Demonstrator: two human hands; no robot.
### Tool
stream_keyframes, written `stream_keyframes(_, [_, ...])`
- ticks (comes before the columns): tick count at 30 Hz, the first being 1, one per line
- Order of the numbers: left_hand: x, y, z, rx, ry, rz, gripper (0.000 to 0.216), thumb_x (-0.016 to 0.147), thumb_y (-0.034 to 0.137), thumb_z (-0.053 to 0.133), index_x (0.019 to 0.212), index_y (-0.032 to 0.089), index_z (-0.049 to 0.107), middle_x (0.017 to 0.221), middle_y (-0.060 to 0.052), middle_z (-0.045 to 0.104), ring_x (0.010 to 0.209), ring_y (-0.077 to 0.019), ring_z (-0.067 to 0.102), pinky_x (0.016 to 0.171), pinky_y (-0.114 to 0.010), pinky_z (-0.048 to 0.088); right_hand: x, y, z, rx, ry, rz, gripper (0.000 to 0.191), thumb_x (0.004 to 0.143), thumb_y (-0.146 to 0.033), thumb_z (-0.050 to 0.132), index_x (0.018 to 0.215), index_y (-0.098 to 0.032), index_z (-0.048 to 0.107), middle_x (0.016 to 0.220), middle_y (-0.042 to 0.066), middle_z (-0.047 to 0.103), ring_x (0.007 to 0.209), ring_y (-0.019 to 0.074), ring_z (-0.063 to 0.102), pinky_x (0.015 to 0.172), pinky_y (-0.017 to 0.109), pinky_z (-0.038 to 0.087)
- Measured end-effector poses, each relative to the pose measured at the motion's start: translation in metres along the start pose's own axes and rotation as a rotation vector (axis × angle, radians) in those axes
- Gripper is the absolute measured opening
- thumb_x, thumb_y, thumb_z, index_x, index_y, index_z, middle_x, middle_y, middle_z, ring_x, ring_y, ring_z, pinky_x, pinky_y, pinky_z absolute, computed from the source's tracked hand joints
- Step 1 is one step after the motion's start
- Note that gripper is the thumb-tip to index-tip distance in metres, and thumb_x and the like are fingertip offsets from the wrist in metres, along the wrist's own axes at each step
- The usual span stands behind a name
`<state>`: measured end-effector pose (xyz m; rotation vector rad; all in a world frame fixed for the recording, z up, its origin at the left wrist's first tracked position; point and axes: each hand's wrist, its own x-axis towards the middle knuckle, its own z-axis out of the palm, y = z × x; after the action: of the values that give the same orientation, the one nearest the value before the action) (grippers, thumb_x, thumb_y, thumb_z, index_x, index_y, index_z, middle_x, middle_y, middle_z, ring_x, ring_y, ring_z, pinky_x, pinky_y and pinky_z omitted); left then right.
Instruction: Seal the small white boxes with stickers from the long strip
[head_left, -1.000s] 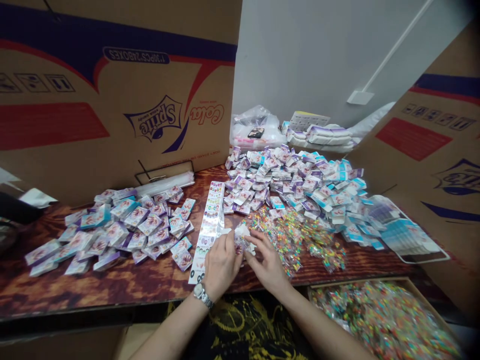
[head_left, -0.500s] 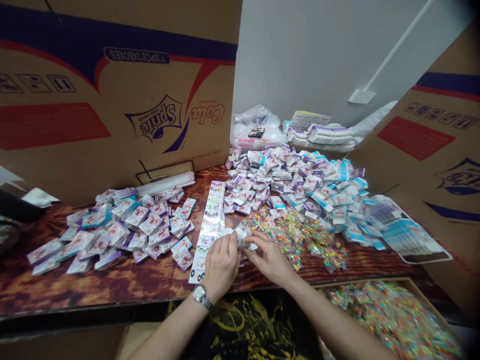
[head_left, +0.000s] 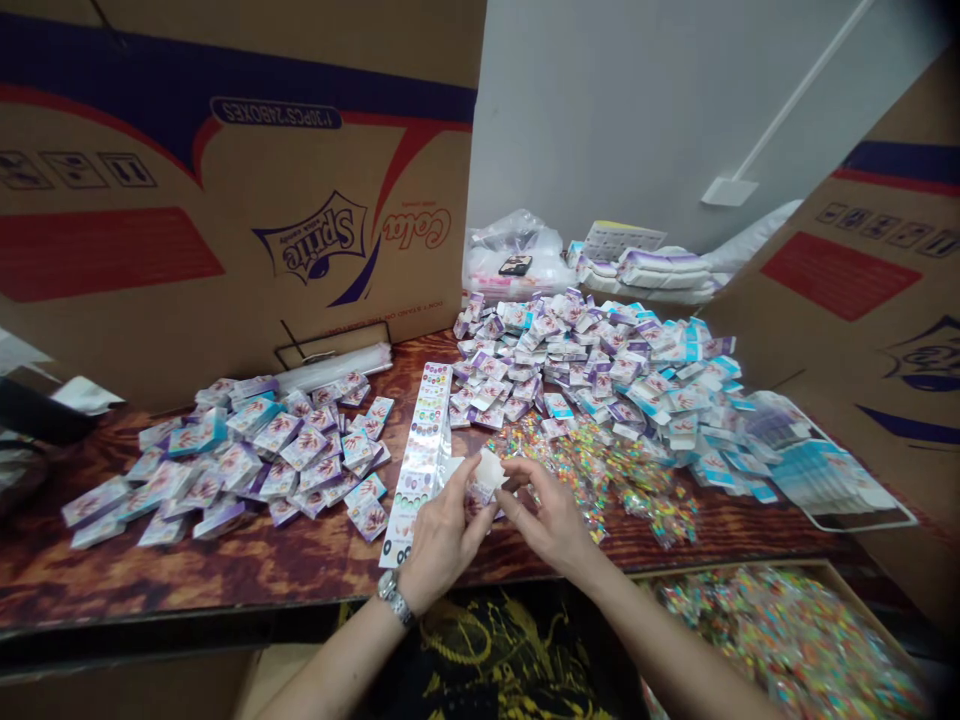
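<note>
A small printed cardboard box (head_left: 487, 474) with a white flap raised is held low over the table's front. My left hand (head_left: 441, 540), a watch on its wrist, grips it from the left between thumb and fingers. From the other side, my right hand (head_left: 549, 515) has bent fingers and thumb closed at the box's right edge. Beside my left hand lies a long strip of sticker sheets (head_left: 421, 430). Clear packets of colourful small pieces (head_left: 592, 460) lie just beyond my right hand. What is inside the box cannot be made out.
Purple and blue small boxes form one pile at left (head_left: 270, 450) and a larger one behind (head_left: 570, 350). Big cartons stand left (head_left: 240, 240) and right (head_left: 847, 300). An open carton of packets (head_left: 787, 640) sits below the table edge. Flat box blanks (head_left: 832, 475) lie at right.
My left hand has opened its grip around and turned, so more of the box and its raised white flap shows. My right fingers have curled in at the box's edge.
</note>
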<state>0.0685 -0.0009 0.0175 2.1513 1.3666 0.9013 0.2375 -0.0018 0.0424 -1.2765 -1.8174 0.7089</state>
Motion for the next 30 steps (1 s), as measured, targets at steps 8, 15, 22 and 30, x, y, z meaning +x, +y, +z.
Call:
stream_keyframes(8, [0.004, 0.001, -0.007, -0.158, 0.054, -0.041, 0.057, 0.082, 0.029, 0.057, 0.130, 0.022, 0.029, 0.098, -0.004, 0.060, 0.072, -0.0130, 0.058, 0.067, -0.026, 0.048, -0.001, 0.000, -0.007, -0.311, 0.065, -0.311, 0.030, 0.087, -0.022, 0.050, 0.116, -0.025, 0.058, 0.119, 0.011, 0.055, 0.109, 0.0232, 0.053, 0.090, 0.040, 0.047])
stream_keyframes(15, [0.002, 0.000, -0.006, -0.129, 0.047, 0.087, 0.034, 0.079, 0.018, 0.054, 0.111, 0.022, 0.042, 0.091, -0.002, 0.059, 0.070, -0.0130, 0.059, 0.065, -0.025, 0.048, 0.000, -0.015, -0.005, -0.127, -0.062, -0.237, 0.022, 0.088, -0.025, 0.050, 0.104, -0.023, 0.065, 0.113, 0.010, 0.058, 0.105, 0.0220, 0.055, 0.089, 0.037, 0.046])
stream_keyframes(22, [0.000, -0.001, -0.007, 0.046, -0.008, 0.144, 0.028, 0.086, 0.026, 0.050, 0.112, 0.020, 0.039, 0.090, -0.005, 0.061, 0.071, -0.0165, 0.063, 0.063, -0.028, 0.049, 0.010, -0.018, 0.002, 0.358, -0.011, 0.257, 0.027, 0.089, -0.039, 0.046, 0.104, -0.023, 0.062, 0.095, 0.003, 0.065, 0.087, 0.0173, 0.061, 0.077, 0.029, 0.050])
stream_keyframes(30, [-0.004, 0.000, -0.001, 0.114, 0.005, 0.073, 0.064, 0.086, 0.027, 0.049, 0.138, 0.014, 0.014, 0.101, -0.013, 0.062, 0.083, -0.0222, 0.064, 0.069, -0.033, 0.052, 0.018, -0.020, 0.001, 0.348, -0.070, 0.296, 0.014, 0.078, -0.026, 0.059, 0.087, -0.020, 0.068, 0.081, 0.002, 0.067, 0.074, 0.0163, 0.062, 0.069, 0.029, 0.050])
